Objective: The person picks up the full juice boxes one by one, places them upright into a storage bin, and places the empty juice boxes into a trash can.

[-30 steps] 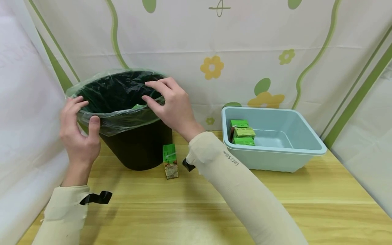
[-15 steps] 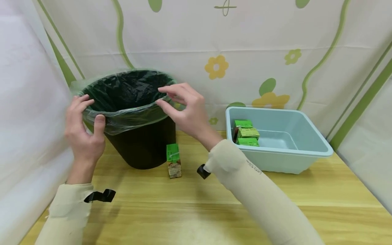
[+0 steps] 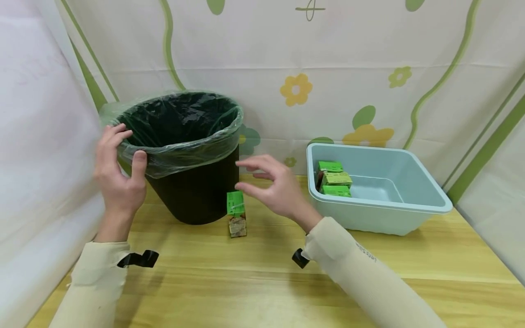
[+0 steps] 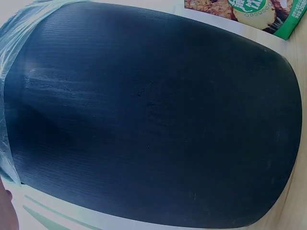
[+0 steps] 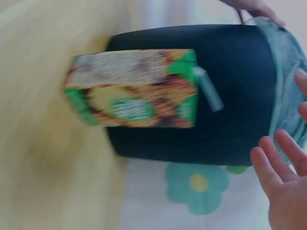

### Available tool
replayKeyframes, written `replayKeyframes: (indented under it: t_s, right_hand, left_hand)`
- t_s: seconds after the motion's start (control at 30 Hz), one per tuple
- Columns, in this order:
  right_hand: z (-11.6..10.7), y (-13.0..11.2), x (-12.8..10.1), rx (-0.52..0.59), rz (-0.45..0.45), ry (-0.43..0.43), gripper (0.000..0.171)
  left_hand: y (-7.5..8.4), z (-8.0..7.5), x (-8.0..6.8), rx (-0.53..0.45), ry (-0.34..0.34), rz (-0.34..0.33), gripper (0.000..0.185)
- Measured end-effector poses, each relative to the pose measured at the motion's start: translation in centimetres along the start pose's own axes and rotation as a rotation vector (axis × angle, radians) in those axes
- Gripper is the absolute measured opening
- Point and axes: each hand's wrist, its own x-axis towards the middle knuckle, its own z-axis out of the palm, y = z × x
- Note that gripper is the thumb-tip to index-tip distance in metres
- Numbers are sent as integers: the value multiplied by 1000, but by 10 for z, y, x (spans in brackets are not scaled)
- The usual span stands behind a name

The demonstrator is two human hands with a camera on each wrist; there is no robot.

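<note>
A black trash can (image 3: pixel 193 191) stands on the table at left, lined with a thin clear greenish bag (image 3: pixel 184 152) folded over its rim. My left hand (image 3: pixel 120 173) holds the rim at its left side, fingertips over the edge and thumb outside against the bag. In front of the can stands a small drink carton (image 3: pixel 236 214), green-topped with a straw on it, also close up in the right wrist view. My right hand (image 3: pixel 275 187) hovers right of the carton, holding nothing, its thumb and fingers spread apart.
A light blue plastic basin (image 3: pixel 379 216) sits on the table at right. Several similar green cartons (image 3: pixel 336 180) are inside it along its left wall. Behind the wooden table (image 3: pixel 229 282) hangs a white cloth with flowers (image 3: pixel 336 59).
My right hand has left the bag's edge on the can's right side and come down rightward toward the carton. My left hand stays at the rim. The whole view shifts slightly.
</note>
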Motion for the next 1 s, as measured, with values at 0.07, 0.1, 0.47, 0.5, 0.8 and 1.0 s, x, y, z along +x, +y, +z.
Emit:
replayKeyframes:
  t_s: [0.07, 0.1, 0.47, 0.5, 0.8, 1.0]
  right_hand:
    - [2, 8, -6, -15, 30, -65, 45]
    - [3, 12, -9, -21, 41, -98, 47]
    - [19, 36, -18, -204, 65, -325, 50]
    - [21, 37, -17, -208, 66, -333, 50]
    - [27, 44, -19, -202, 91, -358, 45]
    - [29, 47, -20, -188, 73, -349, 40]
  left_hand:
    - [-1, 0, 0, -3, -3, -3, 80]
    - [-1, 0, 0, -4, -4, -5, 80]
    - [-1, 0, -1, -10, -7, -21, 79]
    - [-1, 0, -1, -9, -7, -22, 79]
    - [1, 1, -2, -3, -13, -18, 79]
    - [17, 1, -1, -24, -8, -28, 78]
